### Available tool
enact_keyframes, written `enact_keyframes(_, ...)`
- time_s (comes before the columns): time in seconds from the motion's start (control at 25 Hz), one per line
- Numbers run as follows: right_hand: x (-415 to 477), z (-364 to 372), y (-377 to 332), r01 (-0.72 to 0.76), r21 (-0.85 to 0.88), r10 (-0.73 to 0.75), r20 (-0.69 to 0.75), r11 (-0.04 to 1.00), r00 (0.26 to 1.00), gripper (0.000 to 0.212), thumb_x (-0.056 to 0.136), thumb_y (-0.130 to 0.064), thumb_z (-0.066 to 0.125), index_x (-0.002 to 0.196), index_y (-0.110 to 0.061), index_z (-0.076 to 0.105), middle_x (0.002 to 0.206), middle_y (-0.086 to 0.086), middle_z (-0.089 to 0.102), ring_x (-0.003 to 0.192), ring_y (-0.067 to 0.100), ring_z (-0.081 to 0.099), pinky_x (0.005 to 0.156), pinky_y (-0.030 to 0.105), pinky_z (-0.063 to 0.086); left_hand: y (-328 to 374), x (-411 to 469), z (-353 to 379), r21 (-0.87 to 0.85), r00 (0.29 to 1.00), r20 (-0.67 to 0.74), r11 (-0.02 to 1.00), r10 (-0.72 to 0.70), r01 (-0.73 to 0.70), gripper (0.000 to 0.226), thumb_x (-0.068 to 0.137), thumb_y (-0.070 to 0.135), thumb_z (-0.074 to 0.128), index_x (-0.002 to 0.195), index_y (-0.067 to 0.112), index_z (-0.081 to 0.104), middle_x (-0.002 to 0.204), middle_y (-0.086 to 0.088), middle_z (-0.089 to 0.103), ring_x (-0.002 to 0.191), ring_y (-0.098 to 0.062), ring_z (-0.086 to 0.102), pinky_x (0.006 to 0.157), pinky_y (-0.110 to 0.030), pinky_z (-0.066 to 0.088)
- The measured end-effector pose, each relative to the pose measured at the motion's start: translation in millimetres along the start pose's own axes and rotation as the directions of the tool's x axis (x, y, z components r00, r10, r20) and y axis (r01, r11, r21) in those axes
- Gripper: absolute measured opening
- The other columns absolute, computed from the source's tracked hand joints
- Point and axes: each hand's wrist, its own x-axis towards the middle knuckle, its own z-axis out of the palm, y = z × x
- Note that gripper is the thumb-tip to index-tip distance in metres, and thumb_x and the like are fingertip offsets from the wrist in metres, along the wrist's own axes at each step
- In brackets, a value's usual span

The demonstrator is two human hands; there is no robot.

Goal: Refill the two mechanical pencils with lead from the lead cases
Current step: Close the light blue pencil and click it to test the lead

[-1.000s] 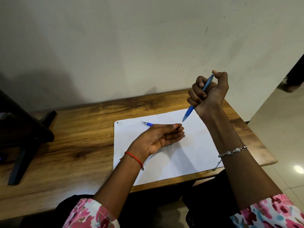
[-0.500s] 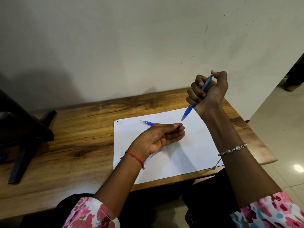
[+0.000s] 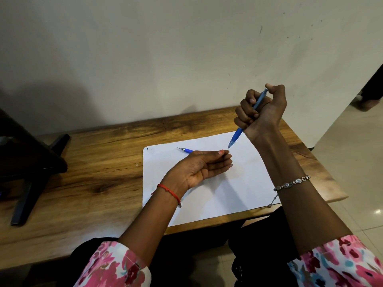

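Observation:
My right hand [image 3: 262,113] is closed in a fist around a blue mechanical pencil [image 3: 236,136], thumb on its top end, tip pointing down at the paper. My left hand [image 3: 202,168] lies palm up and cupped on the white sheet [image 3: 238,193], just below and left of the pencil tip, fingers together, nothing visible in the palm. A second blue mechanical pencil [image 3: 185,150] lies on the sheet behind my left hand, mostly hidden by it; only its metal tip end shows. No lead case is in sight.
The sheet lies on a wooden table [image 3: 93,172] against a pale wall. A dark stand [image 3: 31,166] occupies the table's left end. The table's right edge ends near a tiled floor [image 3: 352,183].
The held pencil's tip has come slightly lower and left, closer to my left fingertips. My left hand has stayed where it was.

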Motion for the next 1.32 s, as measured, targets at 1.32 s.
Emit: enact_keyframes(1.32, -1.5, 4.5, 4.4, -0.044, -0.028, 0.045, 0.004, 0.999, 0.999, 0.048, 0.089, -0.042, 0.024, 0.051, -0.014, 0.031, 0.035, -0.006, 0.02, 0.034, 0.008, 0.013, 0.041, 0.014, 0.012, 0.1, 0.4, -1.1, 0.005, 1.0, -0.019, 1.0, -0.018, 0.018, 0.013, 0.088, 0.003, 0.053, 0.086, -0.001, 0.065, 0.068, -0.009, 0.073, 0.062, -0.018, 0.071, 0.065, -0.027, 0.059)
